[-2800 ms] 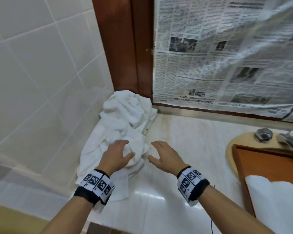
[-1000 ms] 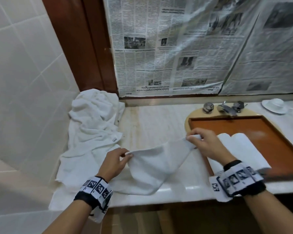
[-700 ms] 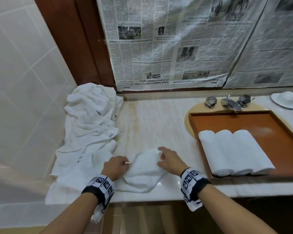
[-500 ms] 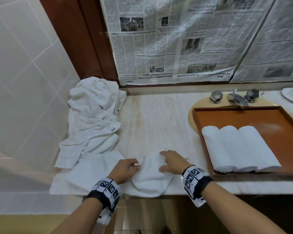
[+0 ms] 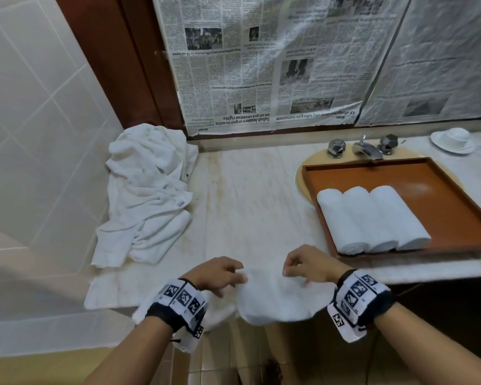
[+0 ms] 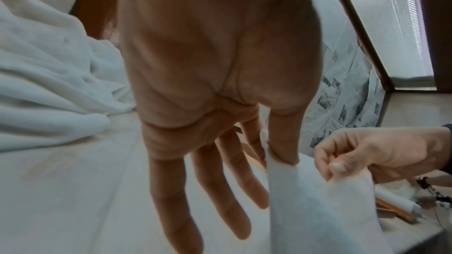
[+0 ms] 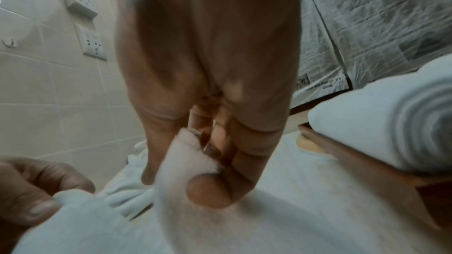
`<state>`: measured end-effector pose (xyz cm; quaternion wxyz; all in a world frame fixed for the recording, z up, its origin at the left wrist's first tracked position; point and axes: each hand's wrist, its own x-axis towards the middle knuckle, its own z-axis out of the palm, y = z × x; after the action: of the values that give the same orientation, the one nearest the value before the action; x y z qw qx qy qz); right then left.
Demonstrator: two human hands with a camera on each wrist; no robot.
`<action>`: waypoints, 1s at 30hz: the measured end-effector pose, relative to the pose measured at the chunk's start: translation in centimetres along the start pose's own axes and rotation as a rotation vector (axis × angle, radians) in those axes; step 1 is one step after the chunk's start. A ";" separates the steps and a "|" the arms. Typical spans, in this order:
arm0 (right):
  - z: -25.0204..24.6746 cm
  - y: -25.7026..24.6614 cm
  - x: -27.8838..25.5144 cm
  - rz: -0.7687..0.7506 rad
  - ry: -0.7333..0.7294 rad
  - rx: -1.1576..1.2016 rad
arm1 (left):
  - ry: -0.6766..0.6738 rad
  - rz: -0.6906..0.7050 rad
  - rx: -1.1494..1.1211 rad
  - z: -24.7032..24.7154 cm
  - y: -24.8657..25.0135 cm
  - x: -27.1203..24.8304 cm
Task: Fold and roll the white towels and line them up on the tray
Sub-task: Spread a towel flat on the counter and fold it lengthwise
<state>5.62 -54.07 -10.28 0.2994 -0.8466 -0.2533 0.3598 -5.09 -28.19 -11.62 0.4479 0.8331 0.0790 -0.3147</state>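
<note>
At the counter edge in the head view, my left hand (image 5: 217, 273) and right hand (image 5: 307, 263) each pinch a top corner of the white towel (image 5: 275, 298), which hangs free to straighten for folding; three rolled towels (image 5: 372, 218) line the tray (image 5: 442, 190). Left wrist view: thumb and forefinger pinch, the other fingers (image 6: 220, 190) are extended. Right wrist view: thumb (image 7: 210, 190) clamps the corner.

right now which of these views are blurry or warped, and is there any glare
Head view: sharp, wide-angle bending at the edges, a faint sheen on the tray. Left wrist view: the left hand is clear, the towel soft. Right wrist view: blurred all over, the right hand and rolled towels smeared.
</note>
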 end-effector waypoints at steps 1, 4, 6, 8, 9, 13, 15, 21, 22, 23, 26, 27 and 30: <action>-0.3 -0.5 -0.5 -0.002 0.018 0.016 | 0.012 0.018 -0.009 -0.4 -0.2 -0.5; -0.9 -1.9 -1.4 -0.008 0.050 0.091 | 0.042 0.085 -0.076 -1.5 -1.1 -1.7; -0.9 -2.6 -1.9 -0.016 0.061 0.130 | 0.051 0.115 -0.136 -1.7 -2.0 -2.6; -0.5 -3.0 -2.2 -0.032 0.079 0.130 | 0.068 0.118 -0.187 -1.6 -2.8 -3.3; -0.2 -3.1 -2.3 -0.033 0.084 0.129 | 0.081 0.115 -0.200 -1.5 -3.3 -3.6; 1.7 -2.8 -2.2 -0.001 0.054 0.079 | 0.128 0.085 -0.195 -1.4 -5.0 -4.9; 2.2 -2.4 -2.1 0.023 0.043 0.060 | 0.167 0.070 -0.242 -1.4 -5.5 -5.5; 0.4 -1.5 -3.2 0.084 -0.012 -0.105 | 0.290 0.083 -0.279 -2.5 -5.7 -7.2; -0.1 -1.3 -3.5 0.097 -0.010 -0.129 | 0.307 0.086 -0.294 -2.8 -5.5 -7.5; -0.7 -1.0 -3.8 0.106 0.002 -0.159 | 0.323 0.090 -0.309 -3.1 -5.2 -7.9; -2.8 -0.4 -4.9 0.104 0.076 -0.253 | 0.388 0.112 -0.323 -4.4 -4.2 -8.8; -3.5 -0.3 -5.2 0.089 0.107 -0.250 | 0.417 0.119 -0.327 -4.8 -3.7 -9.1; -5.5 -0.3 -5.6 0.007 0.203 -0.185 | 0.479 0.137 -0.334 -6.0 -2.3 -9.5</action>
<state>6.30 -59.23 -4.38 0.2429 -0.9036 -0.2509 0.2482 -10.87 -20.62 -5.16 0.5678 0.8017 0.1765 -0.0609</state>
